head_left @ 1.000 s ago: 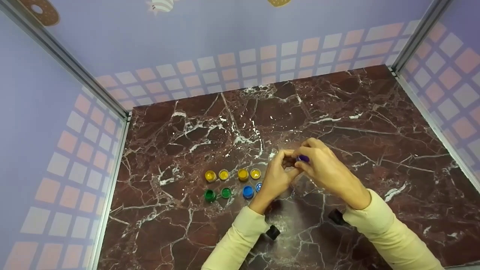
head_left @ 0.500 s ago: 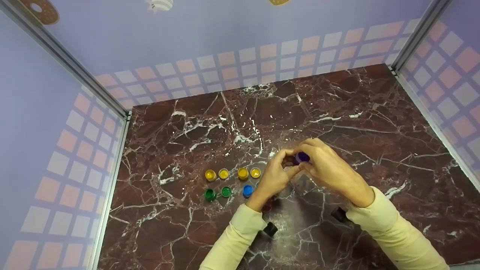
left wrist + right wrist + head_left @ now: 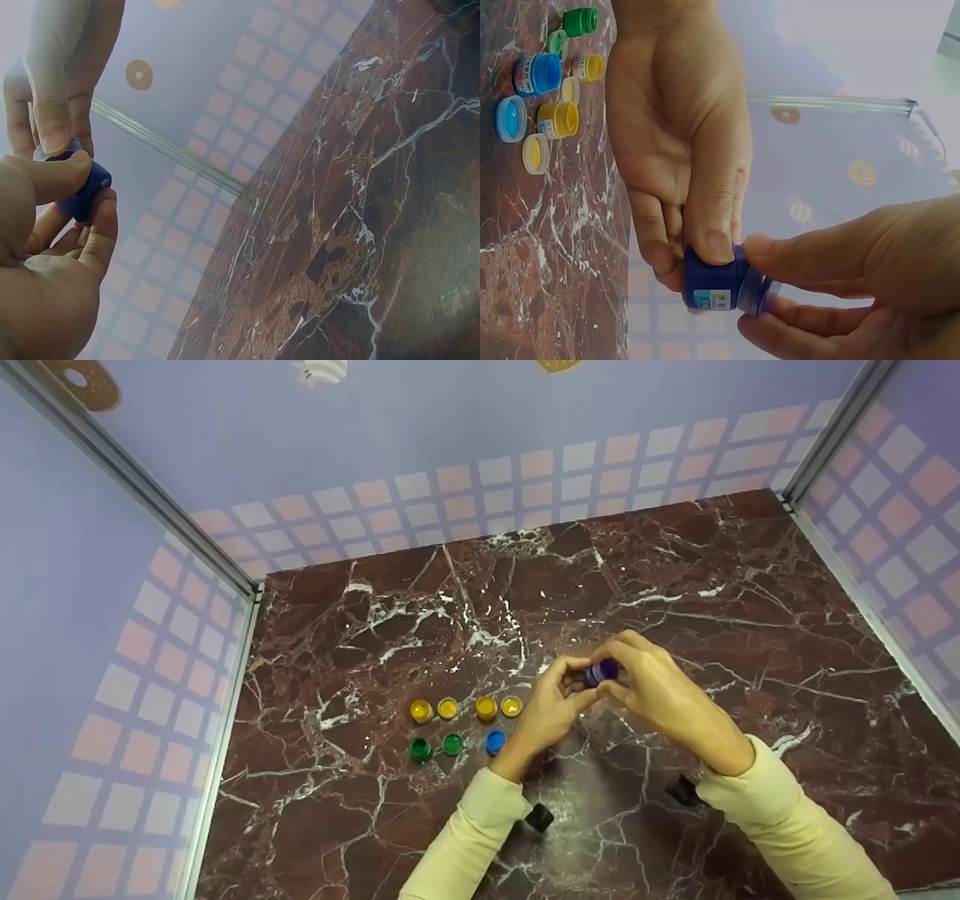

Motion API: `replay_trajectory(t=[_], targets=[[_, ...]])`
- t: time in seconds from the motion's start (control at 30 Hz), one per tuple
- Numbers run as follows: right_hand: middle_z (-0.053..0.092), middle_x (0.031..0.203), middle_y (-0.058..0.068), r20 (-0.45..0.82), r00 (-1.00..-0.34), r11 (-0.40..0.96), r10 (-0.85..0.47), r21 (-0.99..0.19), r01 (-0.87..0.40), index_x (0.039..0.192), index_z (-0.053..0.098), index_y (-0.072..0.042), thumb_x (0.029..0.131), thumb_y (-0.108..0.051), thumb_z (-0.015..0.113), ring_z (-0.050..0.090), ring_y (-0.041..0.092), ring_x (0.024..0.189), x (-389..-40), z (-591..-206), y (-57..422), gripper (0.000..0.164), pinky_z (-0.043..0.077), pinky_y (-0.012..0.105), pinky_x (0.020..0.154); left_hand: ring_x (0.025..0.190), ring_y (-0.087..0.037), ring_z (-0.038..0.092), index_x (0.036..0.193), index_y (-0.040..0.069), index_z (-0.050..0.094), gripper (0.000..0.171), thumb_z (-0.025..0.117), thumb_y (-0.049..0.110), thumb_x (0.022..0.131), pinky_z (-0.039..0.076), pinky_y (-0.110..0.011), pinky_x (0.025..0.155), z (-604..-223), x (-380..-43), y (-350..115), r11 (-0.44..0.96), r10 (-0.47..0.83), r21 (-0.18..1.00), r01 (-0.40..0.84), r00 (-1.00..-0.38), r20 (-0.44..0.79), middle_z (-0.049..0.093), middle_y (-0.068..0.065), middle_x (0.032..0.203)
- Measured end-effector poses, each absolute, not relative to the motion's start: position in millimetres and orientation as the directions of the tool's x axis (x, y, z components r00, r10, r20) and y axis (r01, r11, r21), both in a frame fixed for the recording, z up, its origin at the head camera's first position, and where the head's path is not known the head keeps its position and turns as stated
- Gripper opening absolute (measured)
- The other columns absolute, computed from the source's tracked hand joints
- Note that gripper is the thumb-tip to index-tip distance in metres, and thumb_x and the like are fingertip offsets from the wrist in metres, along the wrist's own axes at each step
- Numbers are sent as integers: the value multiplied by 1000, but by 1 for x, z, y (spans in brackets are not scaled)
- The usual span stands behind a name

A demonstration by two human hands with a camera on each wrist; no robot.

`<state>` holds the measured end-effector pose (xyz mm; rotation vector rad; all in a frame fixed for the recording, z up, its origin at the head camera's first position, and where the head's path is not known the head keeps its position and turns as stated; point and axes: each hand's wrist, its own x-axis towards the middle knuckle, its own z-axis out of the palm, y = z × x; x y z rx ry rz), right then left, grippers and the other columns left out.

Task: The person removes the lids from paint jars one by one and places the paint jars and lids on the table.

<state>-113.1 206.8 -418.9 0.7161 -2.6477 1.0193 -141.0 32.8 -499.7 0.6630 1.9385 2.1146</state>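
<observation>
A small purple-blue paint jar (image 3: 602,672) is held in both hands above the table, tipped on its side. My left hand (image 3: 551,706) grips its body, thumb on the side next to a printed label (image 3: 712,300) in the right wrist view. With thumb and fingers, my right hand (image 3: 656,690) pinches the clear, ridged lid (image 3: 751,291) at the jar's mouth. Whether the lid is loose I cannot tell. In the left wrist view, fingers cover much of the jar (image 3: 88,193).
Left of the hands stand uncapped paint jars: two yellow (image 3: 421,712) (image 3: 486,708), one green (image 3: 420,749) and one blue (image 3: 496,742). Yellow lids (image 3: 448,708) and a green lid (image 3: 452,745) lie beside them. The blue lid (image 3: 511,119) shows in the right wrist view. Patterned walls enclose the marbled table (image 3: 360,802).
The jar has turned between the hands, and more of its purple end and ridged rim shows. My right hand has shifted slightly rightward. The left forearm now hides the blue lid in the head view.
</observation>
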Motion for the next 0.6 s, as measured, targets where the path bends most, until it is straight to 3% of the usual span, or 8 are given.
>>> replay_trajectory(t=[0.33, 0.6], targets=[[66, 109, 15, 448, -851, 510, -275, -682, -524, 108, 68, 8, 75, 20, 81, 70, 29, 101, -114, -425, 208, 37, 59, 26, 90, 108, -22, 65, 129, -13, 54, 39, 69, -9, 93, 56, -36, 99, -493, -143, 33, -160, 391, 976, 145, -899, 197, 60, -24, 127], [66, 114, 17, 422, -894, 291, -148, -846, -448, 113, 66, 12, 77, 17, 79, 69, 23, 106, -117, -436, 213, 39, 57, 27, 93, 105, -19, 64, 127, -14, 54, 40, 71, -10, 91, 55, -37, 99, -489, -145, 30, -181, 351, 972, 149, -914, 205, 61, -23, 124]])
